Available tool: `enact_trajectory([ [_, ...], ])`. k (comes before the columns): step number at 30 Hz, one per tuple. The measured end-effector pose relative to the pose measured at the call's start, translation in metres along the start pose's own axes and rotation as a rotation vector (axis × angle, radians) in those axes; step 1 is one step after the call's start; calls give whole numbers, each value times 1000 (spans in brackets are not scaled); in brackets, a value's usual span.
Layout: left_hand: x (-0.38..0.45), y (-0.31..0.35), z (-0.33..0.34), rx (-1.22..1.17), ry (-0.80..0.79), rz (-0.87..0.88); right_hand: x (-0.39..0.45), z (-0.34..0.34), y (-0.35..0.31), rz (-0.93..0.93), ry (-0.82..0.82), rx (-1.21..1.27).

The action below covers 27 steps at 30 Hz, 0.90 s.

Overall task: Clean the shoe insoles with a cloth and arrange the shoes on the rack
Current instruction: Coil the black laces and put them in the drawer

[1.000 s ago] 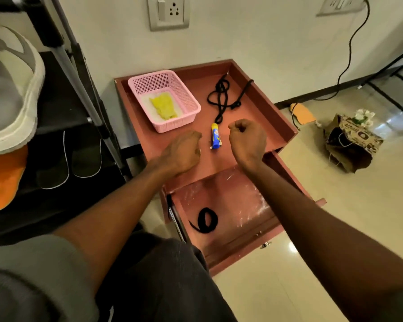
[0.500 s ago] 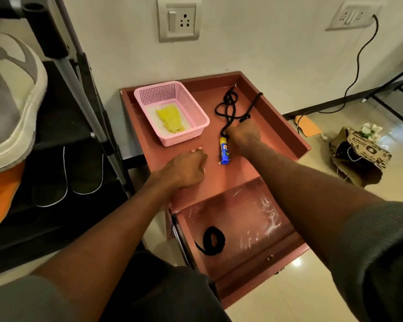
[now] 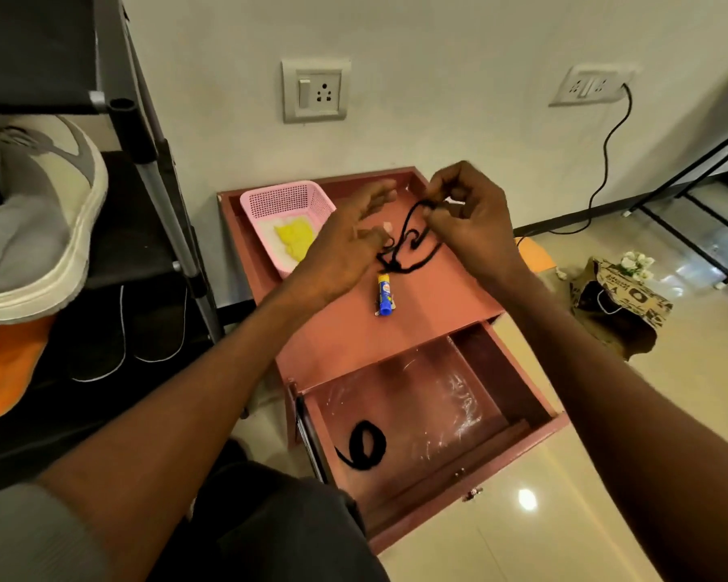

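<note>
The cloth — yellow and crumpled — lay in the pink basket at the back left of the red tabletop, untouched. Above the tabletop the right hand pinched one end of a black lace, its grip curled round the strand and lifting it so that the loops hung down to the surface. The left hand hovered just beside the lace with its grip spread and holding nothing; whether a fingertip touched the strand could not be told. A small blue and yellow tube lay on the tabletop just in front of the lace. Below, the drawer stood pulled out, with a second coiled lace in its near left corner. To the left stood the rack — a grey and white shoe on one shelf, two dark insoles on the shelf beneath.
</note>
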<state>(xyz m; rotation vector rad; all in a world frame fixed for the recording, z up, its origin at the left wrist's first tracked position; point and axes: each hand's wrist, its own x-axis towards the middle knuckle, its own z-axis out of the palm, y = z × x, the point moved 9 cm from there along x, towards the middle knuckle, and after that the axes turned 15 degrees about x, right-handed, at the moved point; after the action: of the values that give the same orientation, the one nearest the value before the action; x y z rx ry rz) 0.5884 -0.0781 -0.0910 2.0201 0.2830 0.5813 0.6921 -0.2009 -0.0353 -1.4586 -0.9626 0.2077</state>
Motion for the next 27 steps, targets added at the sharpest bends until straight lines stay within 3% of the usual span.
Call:
enact_trajectory([
  [3, -12, 33, 27, -61, -177, 64, -23, -2, -25, -4, -173, -83],
  [6, -24, 27, 40, -4, -224, 22, -38, -14, -32, 3, -170, -144],
  [10, -30, 9, 19, 40, -114, -74, -56, -51, -27, 34, 90, -187],
  [13, -33, 2, -5, 40, -116, -137, -71, -81, -4, 141, 295, -342],
  [15, -37, 1, -5, 26, -206, -151, -77, -75, 11, 200, 237, -451],
  [17, -43, 3, 8, -37, -333, -193, -81, -41, 18, 171, 2, -464],
  [19, -50, 10, 22, -87, -445, -256, -87, 5, 24, 162, -262, -384],
  [21, -55, 19, 28, -116, -496, -286, -91, 37, 26, 186, -364, -206],
  [24, -59, 26, 24, -283, -476, -348, -93, 43, 39, 279, -229, 66],
  [27, -69, 20, 20, -705, -453, -539, -108, 41, 54, 359, -145, 209],
])
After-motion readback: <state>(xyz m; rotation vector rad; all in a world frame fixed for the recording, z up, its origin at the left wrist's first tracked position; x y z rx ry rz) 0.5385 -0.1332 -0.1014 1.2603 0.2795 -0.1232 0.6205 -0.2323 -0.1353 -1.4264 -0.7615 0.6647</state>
